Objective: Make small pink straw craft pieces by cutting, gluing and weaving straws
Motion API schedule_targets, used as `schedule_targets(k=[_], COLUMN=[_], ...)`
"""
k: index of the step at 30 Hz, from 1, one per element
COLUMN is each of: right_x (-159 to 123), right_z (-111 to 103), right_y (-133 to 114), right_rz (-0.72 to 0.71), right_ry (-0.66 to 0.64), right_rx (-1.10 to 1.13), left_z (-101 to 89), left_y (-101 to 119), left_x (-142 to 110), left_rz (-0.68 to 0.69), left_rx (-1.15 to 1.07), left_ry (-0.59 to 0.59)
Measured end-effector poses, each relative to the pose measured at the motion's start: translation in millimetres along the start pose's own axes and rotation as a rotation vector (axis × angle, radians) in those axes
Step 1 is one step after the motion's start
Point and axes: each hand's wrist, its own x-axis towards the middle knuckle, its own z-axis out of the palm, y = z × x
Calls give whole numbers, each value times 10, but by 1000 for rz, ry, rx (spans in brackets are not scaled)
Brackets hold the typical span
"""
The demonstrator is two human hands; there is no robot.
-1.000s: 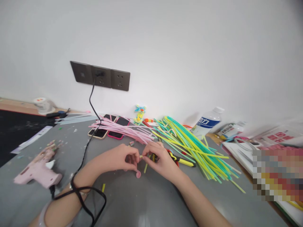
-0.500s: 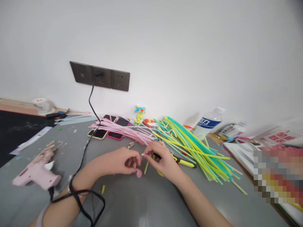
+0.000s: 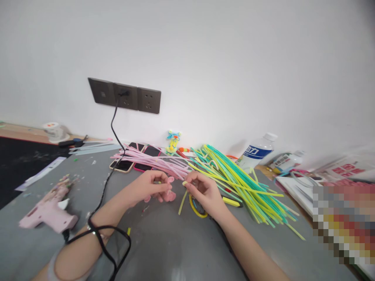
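Note:
My left hand (image 3: 150,186) is closed on a pink curled pipe-cleaner piece (image 3: 170,196), whose rounded loops show past the fingertips. Facing it, my right hand (image 3: 205,189) pinches a small pale yellow pipe-cleaner piece (image 3: 184,183) between thumb and forefinger. The two hands are a short gap apart over the grey table (image 3: 164,242). Below the right fingers is a thin yellow-green strand (image 3: 183,203); I cannot tell whether it is held or lying down. A yellow ring-shaped handle (image 3: 197,208) lies partly hidden under the right hand.
Behind the hands lie pink pipe cleaners (image 3: 155,162) across phones; green and yellow ones (image 3: 243,179) spread rightward. A pink glue gun (image 3: 48,212) sits left, its black cord (image 3: 107,183) crossing my left forearm. A bottle (image 3: 258,150) and a yellow-black cutter (image 3: 232,201) are right.
My left hand has risen and turned, bringing more of the pink piece into view. My right hand has shifted slightly up and right with the yellow piece, uncovering the yellow handle.

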Motion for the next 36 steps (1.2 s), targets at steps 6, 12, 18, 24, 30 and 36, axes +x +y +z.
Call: schedule_targets(k=[6, 12, 18, 24, 30, 36], right_x=[-33, -27, -5, 16, 7, 19], right_z=[52, 56, 36, -14, -49, -76], right_y=[-25, 6, 25, 12, 6, 18], right_rz=[49, 54, 15, -47, -188, -223], right_ry=[-184, -160, -53, 172, 454, 506], right_rx=[129, 151, 134, 72, 20, -8], left_z=[7, 15, 37, -30, -157, -114], left_y=[-37, -69, -8, 8, 63, 56], left_x=[-1, 20, 3, 45, 80, 94], left_rz=[73, 80, 66, 294, 365, 502], left_rx=[-187, -212, -236, -577, -1046, -935], left_ry=[-26, 29, 28, 272, 518, 483])
